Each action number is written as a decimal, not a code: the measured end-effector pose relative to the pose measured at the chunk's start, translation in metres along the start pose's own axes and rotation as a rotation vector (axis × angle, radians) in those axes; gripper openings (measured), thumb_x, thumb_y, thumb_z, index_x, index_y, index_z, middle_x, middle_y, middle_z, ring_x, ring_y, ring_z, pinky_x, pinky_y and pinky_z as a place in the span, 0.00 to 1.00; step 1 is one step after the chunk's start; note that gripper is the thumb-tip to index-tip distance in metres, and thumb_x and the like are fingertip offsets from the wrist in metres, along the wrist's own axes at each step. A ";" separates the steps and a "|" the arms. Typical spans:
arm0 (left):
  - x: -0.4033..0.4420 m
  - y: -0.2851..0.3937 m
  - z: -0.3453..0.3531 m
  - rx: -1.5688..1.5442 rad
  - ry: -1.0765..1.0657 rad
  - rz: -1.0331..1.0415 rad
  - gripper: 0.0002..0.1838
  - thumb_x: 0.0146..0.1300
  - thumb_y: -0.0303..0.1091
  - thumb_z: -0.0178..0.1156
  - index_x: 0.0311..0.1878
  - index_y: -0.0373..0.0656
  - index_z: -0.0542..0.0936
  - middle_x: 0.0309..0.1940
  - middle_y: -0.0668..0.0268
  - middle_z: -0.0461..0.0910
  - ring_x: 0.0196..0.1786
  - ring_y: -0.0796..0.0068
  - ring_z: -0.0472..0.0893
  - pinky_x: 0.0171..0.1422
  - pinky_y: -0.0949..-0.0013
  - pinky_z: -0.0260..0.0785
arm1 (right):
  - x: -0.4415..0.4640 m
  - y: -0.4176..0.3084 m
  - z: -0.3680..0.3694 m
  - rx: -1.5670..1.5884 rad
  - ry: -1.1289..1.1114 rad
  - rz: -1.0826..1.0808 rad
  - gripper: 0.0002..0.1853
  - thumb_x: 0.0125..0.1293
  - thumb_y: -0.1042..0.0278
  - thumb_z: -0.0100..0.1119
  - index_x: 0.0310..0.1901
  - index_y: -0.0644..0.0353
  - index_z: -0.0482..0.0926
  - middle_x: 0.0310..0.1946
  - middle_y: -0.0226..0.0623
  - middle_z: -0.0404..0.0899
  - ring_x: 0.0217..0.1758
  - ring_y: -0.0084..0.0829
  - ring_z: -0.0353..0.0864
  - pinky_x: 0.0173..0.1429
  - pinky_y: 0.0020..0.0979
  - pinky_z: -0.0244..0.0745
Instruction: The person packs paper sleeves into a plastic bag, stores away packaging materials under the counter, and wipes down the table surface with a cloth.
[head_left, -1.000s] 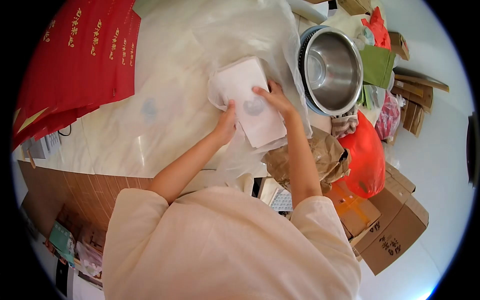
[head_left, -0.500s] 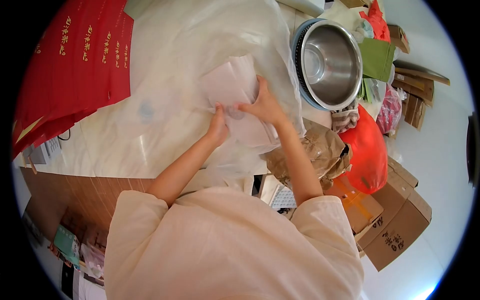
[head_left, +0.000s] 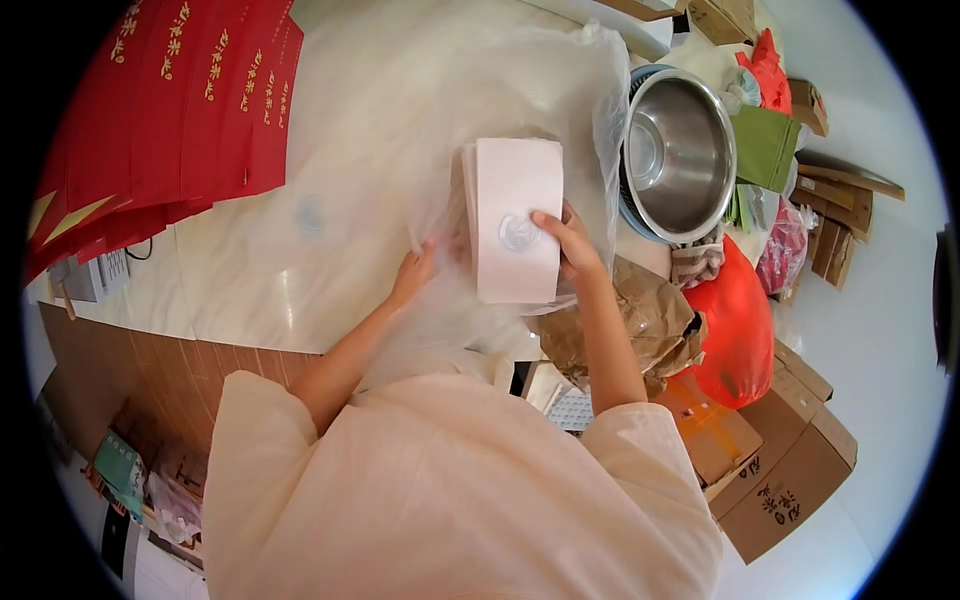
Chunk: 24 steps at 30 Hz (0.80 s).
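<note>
My right hand grips the right side of a stack of pale pink, flat paper pieces, thumb on top and fingers behind. On the top piece is a round, greyish translucent mark. Their exact kind I cannot make out. A thin clear plastic bag spreads around and under the stack on the table. To the left of the stack, my left hand is closed on the bag's film, its fingertips slightly blurred.
Red printed bags lie at the left of the pale table. A steel basin stands at the right, near crumpled brown paper and a red plastic bag. Cardboard boxes sit beyond the table's edge.
The fanned pale pink stack is now squared up and more upright, held by the right hand alone. My left hand has left it and moved slightly left and down to the plastic film.
</note>
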<state>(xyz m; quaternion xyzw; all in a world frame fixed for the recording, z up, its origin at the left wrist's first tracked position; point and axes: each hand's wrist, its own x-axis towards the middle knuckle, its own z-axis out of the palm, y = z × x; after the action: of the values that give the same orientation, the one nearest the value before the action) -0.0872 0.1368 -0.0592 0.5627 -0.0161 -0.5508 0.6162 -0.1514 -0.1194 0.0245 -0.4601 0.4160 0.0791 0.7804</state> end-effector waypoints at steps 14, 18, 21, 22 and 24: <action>0.080 0.281 0.101 1.628 -0.156 1.298 0.45 0.44 0.40 0.72 0.66 0.47 0.61 0.66 0.61 0.61 0.72 0.60 0.54 0.76 0.52 0.43 | -0.009 0.028 0.039 -0.211 0.098 -0.170 0.50 0.43 0.58 0.75 0.63 0.73 0.57 0.56 0.52 0.69 0.59 0.39 0.71 0.62 0.34 0.66; 0.157 0.265 0.105 2.085 -0.444 1.243 0.30 0.46 0.40 0.69 0.55 0.49 0.71 0.55 0.64 0.72 0.68 0.63 0.61 0.77 0.52 0.42 | -0.012 0.035 0.048 -0.331 0.120 -0.181 0.51 0.39 0.56 0.76 0.63 0.71 0.59 0.55 0.51 0.71 0.59 0.39 0.71 0.63 0.34 0.65; 0.171 0.264 0.081 2.014 -0.721 0.765 0.15 0.52 0.36 0.64 0.44 0.49 0.76 0.35 0.65 0.81 0.49 0.66 0.78 0.68 0.57 0.59 | -0.018 0.031 0.048 -0.302 0.098 -0.173 0.51 0.39 0.55 0.76 0.63 0.70 0.60 0.55 0.51 0.71 0.59 0.39 0.71 0.64 0.34 0.64; 0.161 0.267 0.072 1.870 -0.599 0.818 0.10 0.56 0.34 0.59 0.42 0.47 0.75 0.33 0.64 0.81 0.41 0.65 0.79 0.58 0.59 0.65 | -0.018 0.032 0.046 -0.282 0.112 -0.173 0.51 0.39 0.55 0.76 0.63 0.70 0.60 0.55 0.51 0.71 0.59 0.39 0.71 0.64 0.34 0.64; 0.118 0.282 0.059 1.712 -0.364 0.888 0.06 0.60 0.32 0.53 0.40 0.45 0.74 0.31 0.63 0.81 0.34 0.62 0.80 0.41 0.61 0.71 | -0.017 0.032 0.040 -0.278 0.064 -0.170 0.50 0.42 0.58 0.76 0.64 0.71 0.57 0.57 0.47 0.70 0.59 0.36 0.70 0.64 0.33 0.63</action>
<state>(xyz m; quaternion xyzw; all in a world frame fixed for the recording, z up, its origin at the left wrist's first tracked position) 0.1076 -0.0534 0.0919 0.6687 -0.7149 -0.1494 0.1391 -0.1555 -0.0653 0.0253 -0.5996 0.3853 0.0548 0.6993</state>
